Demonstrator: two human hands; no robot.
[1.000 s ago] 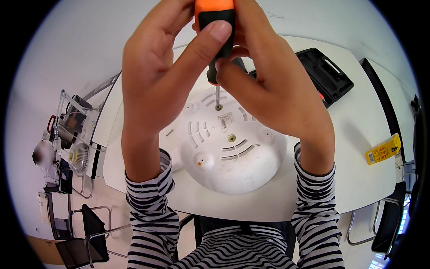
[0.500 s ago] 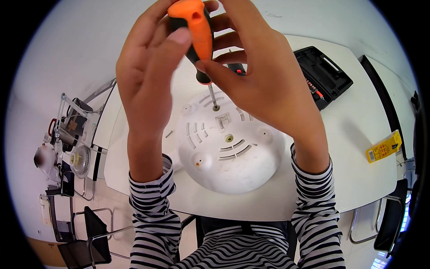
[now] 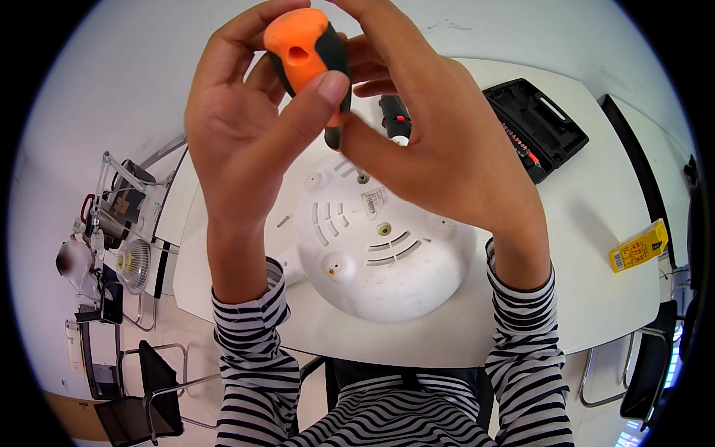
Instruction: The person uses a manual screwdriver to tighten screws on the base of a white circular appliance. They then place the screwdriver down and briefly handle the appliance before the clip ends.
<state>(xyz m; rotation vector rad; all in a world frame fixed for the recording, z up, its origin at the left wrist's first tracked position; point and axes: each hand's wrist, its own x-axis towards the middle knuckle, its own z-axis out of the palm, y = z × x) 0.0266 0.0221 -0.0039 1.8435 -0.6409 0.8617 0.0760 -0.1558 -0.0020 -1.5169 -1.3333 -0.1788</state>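
A screwdriver (image 3: 302, 63) with a fat orange and black handle is held above a white, round, upturned appliance (image 3: 402, 287). My left hand (image 3: 242, 127) grips the handle, its thumb pressed across the front. Closed on the same handle from the other side, my right hand (image 3: 439, 127) has its thumb near the lower end and its fingers partly hidden behind. My right thumb hides most of the shaft, so I cannot tell whether the tip sits in the upper screw hole (image 3: 363, 179). Slots, a small label and raised feet mark the appliance's underside. A loose screw (image 3: 284, 221) lies beside it.
Behind my right hand is a black tool (image 3: 395, 115) with a red button. An open black bit case (image 3: 540, 127) lies at the table's back right. A yellow box (image 3: 639, 246) is near the right edge. Chairs (image 3: 160, 387) and a fan-like appliance (image 3: 134, 264) are off left.
The screwdriver handle has tilted left and turned, and my left thumb has moved across it to the right. The shaft, visible before, is now mostly hidden. The appliance has shifted very slightly.
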